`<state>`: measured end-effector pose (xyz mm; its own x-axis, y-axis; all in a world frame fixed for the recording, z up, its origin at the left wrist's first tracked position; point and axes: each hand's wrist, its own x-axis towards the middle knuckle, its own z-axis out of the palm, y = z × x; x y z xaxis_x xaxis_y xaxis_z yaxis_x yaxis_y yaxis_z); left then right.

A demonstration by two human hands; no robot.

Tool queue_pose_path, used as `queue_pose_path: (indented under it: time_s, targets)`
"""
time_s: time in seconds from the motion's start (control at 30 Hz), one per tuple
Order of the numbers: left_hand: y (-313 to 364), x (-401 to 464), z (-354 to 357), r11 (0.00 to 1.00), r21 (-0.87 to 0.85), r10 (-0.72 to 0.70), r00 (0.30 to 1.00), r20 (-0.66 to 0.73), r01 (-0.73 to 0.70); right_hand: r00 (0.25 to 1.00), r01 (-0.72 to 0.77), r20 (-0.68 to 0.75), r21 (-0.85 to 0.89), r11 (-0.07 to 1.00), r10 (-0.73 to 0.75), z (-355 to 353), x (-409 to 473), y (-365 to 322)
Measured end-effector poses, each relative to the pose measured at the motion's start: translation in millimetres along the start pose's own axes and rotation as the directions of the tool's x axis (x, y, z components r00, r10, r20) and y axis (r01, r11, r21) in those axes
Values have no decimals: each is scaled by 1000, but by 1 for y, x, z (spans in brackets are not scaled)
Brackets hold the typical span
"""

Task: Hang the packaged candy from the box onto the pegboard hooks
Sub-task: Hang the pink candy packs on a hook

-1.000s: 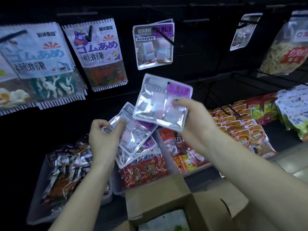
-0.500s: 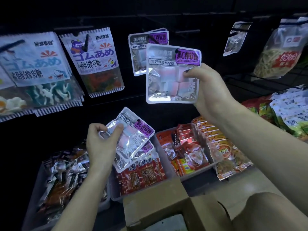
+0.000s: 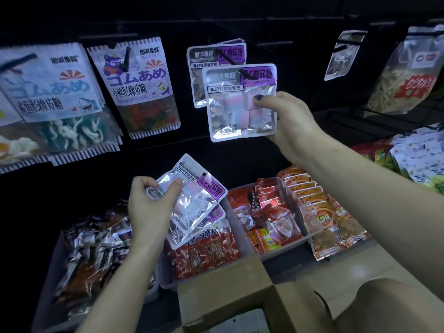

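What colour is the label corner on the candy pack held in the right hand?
Purple with dark characters, on the candy pack held by the right hand; the head view shows it best.

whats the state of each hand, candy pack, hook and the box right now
right hand: grips raised candy pack, at the hook
hung packs: on the hook
left hand: holds spare packs, tilted, unhung
cardboard box: flaps open

Purple-labelled candy packs at the pegboard

Upright clear pack (image 3: 241,102), pink-blue cubes inside, hole at hook (image 3: 245,74), overlapping hung pack (image 3: 211,58); two tilted packs (image 3: 192,195) lower down; cardboard box (image 3: 240,296) open at bottom.
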<state>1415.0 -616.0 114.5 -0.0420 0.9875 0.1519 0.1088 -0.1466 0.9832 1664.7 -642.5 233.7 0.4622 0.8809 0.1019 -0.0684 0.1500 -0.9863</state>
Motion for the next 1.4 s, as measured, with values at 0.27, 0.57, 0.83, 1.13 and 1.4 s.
queue_pose_path:
  time_s: [0.27, 0.57, 0.83, 1.13, 1.4]
  targets:
    - [-1, 1, 1, 1000, -12, 19, 1000, 18, -19, 998, -17, -56, -69, 997, 13, 23, 37, -3]
    - [-7, 8, 4, 999, -37, 36, 999, -21, -37, 987, -143, -93, -88, 986, 134, 47, 71, -7]
    - [-6, 12, 4, 998, -64, -9, 999, -50, 6, 979, -124, -177, -138, 983, 99, 49, 80, -1]
    - [-8, 10, 0, 999, -35, -10, 998, -54, 8, 949, -265, -242, -268, 926, 201, 49, -9, 67]
    - [-10, 5, 1, 995, -53, -79, 997, 11, 79, 942, -310, 39, -278, 909, 333, 55, -93, 104]
